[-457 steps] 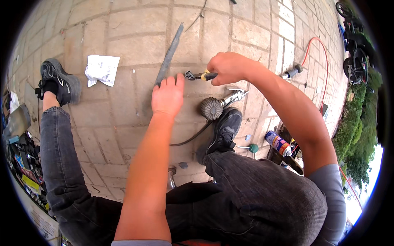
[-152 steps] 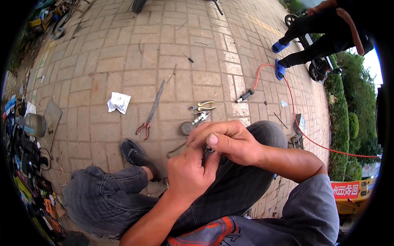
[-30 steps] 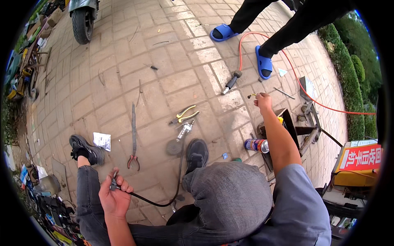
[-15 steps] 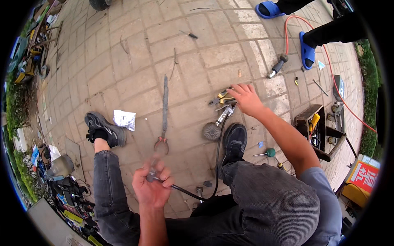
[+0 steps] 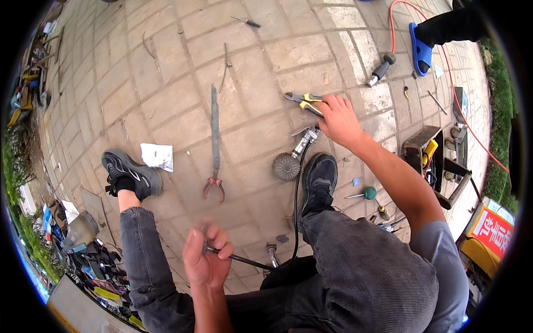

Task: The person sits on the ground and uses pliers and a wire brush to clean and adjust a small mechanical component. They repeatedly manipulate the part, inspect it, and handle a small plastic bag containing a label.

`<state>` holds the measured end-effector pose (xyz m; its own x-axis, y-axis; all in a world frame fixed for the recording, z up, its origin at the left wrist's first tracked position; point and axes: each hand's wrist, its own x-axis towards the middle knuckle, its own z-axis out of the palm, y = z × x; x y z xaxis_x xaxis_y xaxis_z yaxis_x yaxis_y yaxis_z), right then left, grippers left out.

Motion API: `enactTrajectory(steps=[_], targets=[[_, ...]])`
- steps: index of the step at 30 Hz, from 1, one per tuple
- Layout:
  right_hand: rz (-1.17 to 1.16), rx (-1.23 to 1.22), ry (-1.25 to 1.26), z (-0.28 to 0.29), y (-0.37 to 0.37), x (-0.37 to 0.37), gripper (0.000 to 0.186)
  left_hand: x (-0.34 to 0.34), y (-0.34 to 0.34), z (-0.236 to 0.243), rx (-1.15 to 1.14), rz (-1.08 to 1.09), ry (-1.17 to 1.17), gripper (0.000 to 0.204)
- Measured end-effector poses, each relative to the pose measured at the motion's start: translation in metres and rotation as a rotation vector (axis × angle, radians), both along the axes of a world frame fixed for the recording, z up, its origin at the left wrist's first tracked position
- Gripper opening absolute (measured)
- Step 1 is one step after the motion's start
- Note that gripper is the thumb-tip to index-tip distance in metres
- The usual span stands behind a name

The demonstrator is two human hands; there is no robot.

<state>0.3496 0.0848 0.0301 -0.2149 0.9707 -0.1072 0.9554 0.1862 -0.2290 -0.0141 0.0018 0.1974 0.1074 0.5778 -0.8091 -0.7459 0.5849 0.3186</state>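
Observation:
My left hand [image 5: 208,258] holds a metal fitting, blurred, at the end of a black hose [image 5: 244,259]. My right hand [image 5: 338,119] grips the yellow-handled pliers [image 5: 307,101], with their jaws pointing left. Just below it lies a silver air inflator [image 5: 305,143] with a round gauge in a ribbed cover [image 5: 286,165], joined to the hose. Left of these, red-handled pliers [image 5: 214,188] lie against a long grey strip [image 5: 215,127]. A white packet [image 5: 157,157] rests near my left shoe [image 5: 130,172].
Another person's leg in a blue slipper [image 5: 422,50] stands at upper right, beside a red hose [image 5: 393,28] with an air coupler [image 5: 382,71]. A metal toolbox [image 5: 422,152], a green-handled screwdriver [image 5: 369,193] and a sign [image 5: 494,233] are right; piled scrap [image 5: 97,277] lies left.
A second ago my right hand was farther right with a small yellow item, which now lies on the ground. It has moved left onto the pliers. My left hand still holds the hose fitting.

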Motion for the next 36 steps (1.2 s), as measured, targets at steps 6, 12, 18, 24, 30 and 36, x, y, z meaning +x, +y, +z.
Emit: enactTrajectory(steps=[6,12,18,24,30,36], targets=[[0.283,-0.415,0.472,0.01,-0.036,-0.125,0.019,-0.003,0.009,0.006,0.021,0.005,-0.064,0.039],[0.219,-0.858,0.322,0.0,-0.022,-0.228,0.034,-0.007,0.008,0.003,0.015,0.054,-0.124,0.037],[0.078,-0.901,0.304,-0.015,-0.024,-0.259,0.029,-0.012,0.008,0.007,0.114,0.066,-0.113,0.028],[0.091,-0.802,0.189,-0.006,-0.018,-0.247,0.02,-0.015,0.007,0.011,0.103,0.065,-0.136,0.021],[0.088,-0.707,0.602,0.011,-0.011,-0.183,0.023,-0.02,0.005,0.005,0.03,0.166,-0.068,0.027],[-0.02,-1.024,1.29,0.074,-0.026,-0.115,0.022,-0.023,0.004,0.001,0.152,0.128,-0.133,0.033]])
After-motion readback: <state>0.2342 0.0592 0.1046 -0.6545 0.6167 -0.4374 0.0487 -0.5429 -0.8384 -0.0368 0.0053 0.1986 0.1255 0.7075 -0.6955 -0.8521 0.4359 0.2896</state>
